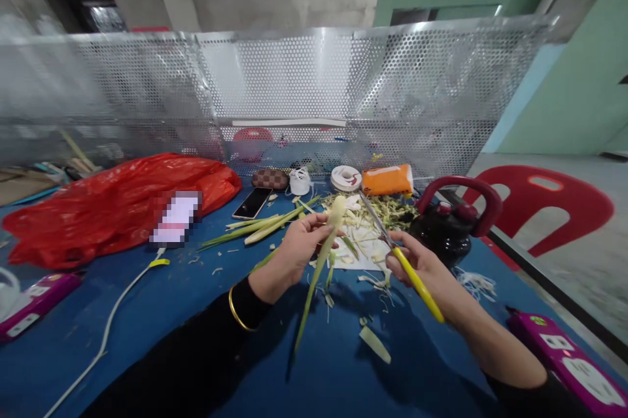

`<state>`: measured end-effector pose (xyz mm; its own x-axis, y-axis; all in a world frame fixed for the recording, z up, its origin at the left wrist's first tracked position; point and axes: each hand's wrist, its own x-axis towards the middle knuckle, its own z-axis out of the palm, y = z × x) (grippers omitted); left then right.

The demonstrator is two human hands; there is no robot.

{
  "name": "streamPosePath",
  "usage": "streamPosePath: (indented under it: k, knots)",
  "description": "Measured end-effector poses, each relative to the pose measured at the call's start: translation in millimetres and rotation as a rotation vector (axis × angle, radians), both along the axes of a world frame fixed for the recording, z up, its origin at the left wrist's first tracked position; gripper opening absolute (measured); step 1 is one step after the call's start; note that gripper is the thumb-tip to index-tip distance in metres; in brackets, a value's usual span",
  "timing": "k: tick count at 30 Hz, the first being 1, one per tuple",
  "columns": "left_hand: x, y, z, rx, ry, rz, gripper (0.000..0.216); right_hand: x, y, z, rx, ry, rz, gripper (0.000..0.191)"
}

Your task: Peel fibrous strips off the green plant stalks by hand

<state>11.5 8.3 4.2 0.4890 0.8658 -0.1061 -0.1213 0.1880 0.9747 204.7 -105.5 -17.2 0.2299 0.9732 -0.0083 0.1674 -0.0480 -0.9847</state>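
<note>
Stalk (315,278) and yellow-handled tool (415,282) held

Left hand (294,248) pinches the stalk above a blue table (147,300); right hand (428,266) clasps the tool, its tip near the stalk's top. Beyond lie trimmings (395,209) on paper (367,258); at right, a black jug (441,238).

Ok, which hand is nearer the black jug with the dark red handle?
The right hand: it is close by the black jug, on its left side, holding a yellow-handled tool. The left hand is farther left, holding a pale green stalk.
</note>
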Motion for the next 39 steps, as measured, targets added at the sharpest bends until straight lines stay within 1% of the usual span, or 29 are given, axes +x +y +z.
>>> streamPosePath:
  k: [3, 6, 9, 11, 14, 18, 23, 26, 30, 33, 36, 39]
  knots:
    - [-8.7, 9.4, 2.0, 0.013, 0.017, -0.019, 0.010, 7.5, -6.1, 4.8, -0.025, -0.077, 0.153, 0.059]
    - [-10.4, 14.0, 3.6, 0.069, 0.026, -0.057, 0.009, 7.5, -7.1, 1.6, -0.007, -0.124, 0.279, 0.055]
    - [-7.8, 12.6, 5.0, 0.109, 0.107, -0.102, 0.010, 4.2, -3.6, -7.4, 0.019, -0.167, 0.292, 0.051]
    - [-5.3, 9.9, 5.0, 0.093, 0.150, -0.129, 0.011, 1.8, -1.4, -11.9, 0.014, -0.186, 0.288, 0.050]
    - [-2.5, 7.1, 3.1, 0.073, 0.180, -0.157, 0.012, -2.0, -0.6, -12.1, -0.014, -0.162, 0.266, 0.052]
    - [-1.1, 8.2, -0.6, 0.103, 0.187, -0.191, 0.012, -7.8, -2.5, -2.8, -0.033, -0.086, 0.221, 0.049]
    - [-0.6, 10.9, -2.5, 0.087, 0.210, -0.191, 0.012, -11.9, -3.2, 6.1, -0.034, -0.047, 0.192, 0.046]
    - [-0.8, 11.5, -2.0, 0.084, 0.227, -0.192, 0.013, -10.1, -1.9, 3.2, -0.031, -0.051, 0.169, 0.042]
    - [-2.0, 11.7, -0.4, 0.086, 0.226, -0.209, 0.011, -5.1, 0.9, -8.0, -0.002, -0.114, 0.120, 0.036]
    - [-3.4, 11.3, 1.8, 0.078, 0.239, -0.218, 0.008, -3.1, 2.4, -13.6, 0.004, -0.120, 0.085, 0.039]
    - [-4.6, 9.2, 4.2, 0.052, 0.247, -0.201, 0.006, -4.2, 2.9, -13.5, 0.002, -0.061, 0.007, 0.044]
    - [-4.6, 3.3, 5.4, 0.071, 0.239, -0.191, 0.007, -7.4, 2.2, -10.5, 0.040, 0.106, -0.083, 0.048]
